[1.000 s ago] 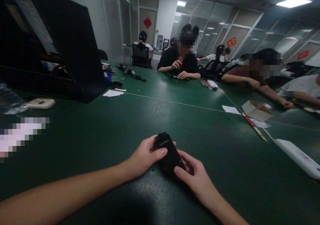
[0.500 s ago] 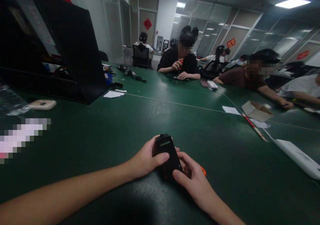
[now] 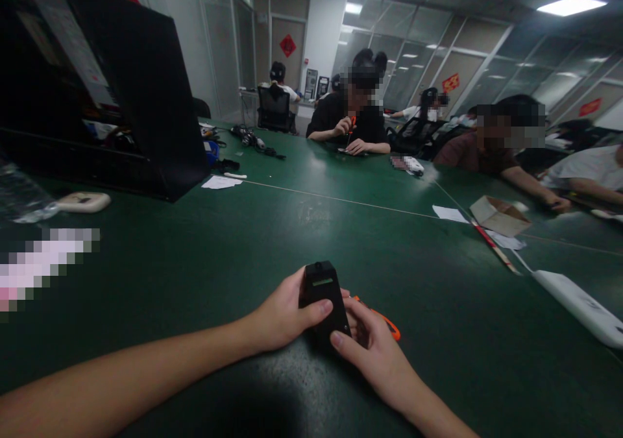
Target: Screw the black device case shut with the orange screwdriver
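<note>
The black handset sits low in the centre of the frame, held above the green table. I see the left hand gripping its left side, thumb pressed flat on the face, fingers wrapped behind and mostly hidden. The right hand pinches the lower right edge between thumb and curled fingers. An orange-edged tool pokes out behind that hand; I can't tell whether it's held. A big black case fills the upper left; a cardboard box sits right of centre.
</note>
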Action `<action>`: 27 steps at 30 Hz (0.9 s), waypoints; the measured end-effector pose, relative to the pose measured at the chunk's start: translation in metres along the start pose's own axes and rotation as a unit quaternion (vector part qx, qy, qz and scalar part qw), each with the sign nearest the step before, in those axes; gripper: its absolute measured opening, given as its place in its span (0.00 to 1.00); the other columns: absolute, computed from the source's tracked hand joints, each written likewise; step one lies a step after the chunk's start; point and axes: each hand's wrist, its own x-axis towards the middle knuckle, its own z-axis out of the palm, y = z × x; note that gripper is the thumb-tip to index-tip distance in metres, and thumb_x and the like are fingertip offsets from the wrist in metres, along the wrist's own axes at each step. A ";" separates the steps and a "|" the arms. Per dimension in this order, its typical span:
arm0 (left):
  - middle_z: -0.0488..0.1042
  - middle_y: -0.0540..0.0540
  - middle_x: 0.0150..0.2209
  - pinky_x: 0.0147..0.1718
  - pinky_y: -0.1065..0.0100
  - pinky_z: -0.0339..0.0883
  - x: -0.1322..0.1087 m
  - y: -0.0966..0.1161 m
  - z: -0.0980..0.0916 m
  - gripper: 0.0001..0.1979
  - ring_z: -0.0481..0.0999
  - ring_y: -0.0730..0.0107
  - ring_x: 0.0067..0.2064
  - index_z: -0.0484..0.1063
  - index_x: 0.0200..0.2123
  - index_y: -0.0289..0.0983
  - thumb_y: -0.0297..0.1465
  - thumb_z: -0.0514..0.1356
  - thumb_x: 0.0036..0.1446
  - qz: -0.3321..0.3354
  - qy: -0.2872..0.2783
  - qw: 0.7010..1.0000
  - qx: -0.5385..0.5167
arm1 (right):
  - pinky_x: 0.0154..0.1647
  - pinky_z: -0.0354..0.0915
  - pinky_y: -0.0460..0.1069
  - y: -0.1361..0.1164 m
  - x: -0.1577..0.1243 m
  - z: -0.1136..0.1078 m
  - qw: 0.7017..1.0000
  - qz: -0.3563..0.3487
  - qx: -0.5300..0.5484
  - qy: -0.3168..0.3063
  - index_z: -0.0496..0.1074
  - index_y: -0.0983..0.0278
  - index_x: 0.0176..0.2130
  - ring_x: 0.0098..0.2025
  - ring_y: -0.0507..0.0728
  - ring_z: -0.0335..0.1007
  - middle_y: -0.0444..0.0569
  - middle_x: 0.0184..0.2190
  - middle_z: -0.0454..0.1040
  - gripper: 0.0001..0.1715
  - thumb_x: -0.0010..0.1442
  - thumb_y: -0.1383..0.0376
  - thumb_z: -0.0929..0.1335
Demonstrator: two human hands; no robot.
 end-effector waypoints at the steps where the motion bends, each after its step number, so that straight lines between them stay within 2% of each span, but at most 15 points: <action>1: 0.74 0.31 0.56 0.55 0.49 0.68 0.000 0.000 0.000 0.29 0.76 0.49 0.56 0.61 0.55 0.34 0.43 0.66 0.57 0.001 -0.008 1.000 -0.005 | 0.46 0.69 0.53 0.000 0.000 0.000 1.000 0.001 0.007 0.000 0.71 0.60 0.53 0.43 0.58 0.77 0.49 0.41 0.80 0.26 0.58 0.53 0.73; 6: 0.69 0.31 0.61 0.60 0.47 0.62 -0.002 0.002 0.001 0.32 0.71 0.48 0.61 0.58 0.59 0.37 0.39 0.68 0.56 -0.009 -0.053 0.999 0.000 | 0.48 0.69 0.53 0.004 0.000 -0.001 1.000 -0.005 0.014 -0.014 0.70 0.60 0.56 0.43 0.58 0.77 0.49 0.42 0.80 0.28 0.59 0.53 0.73; 12: 0.71 0.32 0.60 0.60 0.48 0.63 -0.004 0.002 0.001 0.28 0.72 0.51 0.60 0.59 0.58 0.37 0.37 0.66 0.59 -0.014 -0.045 0.999 -0.015 | 0.49 0.69 0.52 0.005 0.002 -0.003 0.999 -0.013 0.019 -0.025 0.70 0.58 0.56 0.44 0.56 0.76 0.48 0.44 0.80 0.26 0.61 0.56 0.72; 17: 0.71 0.33 0.59 0.57 0.49 0.65 0.000 0.000 0.003 0.30 0.74 0.51 0.58 0.60 0.58 0.38 0.39 0.67 0.57 -0.006 -0.032 0.999 -0.025 | 0.49 0.70 0.53 0.002 0.002 -0.002 0.999 -0.025 0.039 -0.006 0.70 0.58 0.56 0.45 0.58 0.77 0.49 0.46 0.80 0.27 0.60 0.54 0.72; 22: 0.73 0.36 0.55 0.53 0.54 0.68 0.003 -0.006 0.020 0.30 0.75 0.52 0.54 0.65 0.54 0.36 0.37 0.71 0.51 -0.033 -0.042 0.999 -0.004 | 0.51 0.69 0.52 0.003 0.001 -0.002 0.997 -0.065 0.024 0.040 0.71 0.58 0.54 0.45 0.58 0.76 0.48 0.44 0.79 0.25 0.61 0.53 0.71; 24: 0.74 0.38 0.50 0.49 0.57 0.70 0.003 -0.009 0.027 0.28 0.77 0.56 0.50 0.66 0.52 0.36 0.36 0.71 0.51 -0.032 -0.004 0.999 -0.012 | 0.47 0.70 0.50 0.005 0.000 -0.002 0.995 -0.081 0.018 0.054 0.72 0.59 0.51 0.42 0.56 0.75 0.47 0.41 0.78 0.22 0.61 0.51 0.71; 27: 0.75 0.41 0.44 0.38 0.63 0.72 0.003 -0.010 0.031 0.29 0.78 0.63 0.40 0.65 0.52 0.35 0.35 0.72 0.51 -0.037 0.015 0.999 -0.019 | 0.32 0.69 0.46 0.007 0.001 -0.002 0.995 -0.082 0.017 0.053 0.71 0.60 0.50 0.33 0.53 0.72 0.45 0.35 0.75 0.23 0.62 0.49 0.70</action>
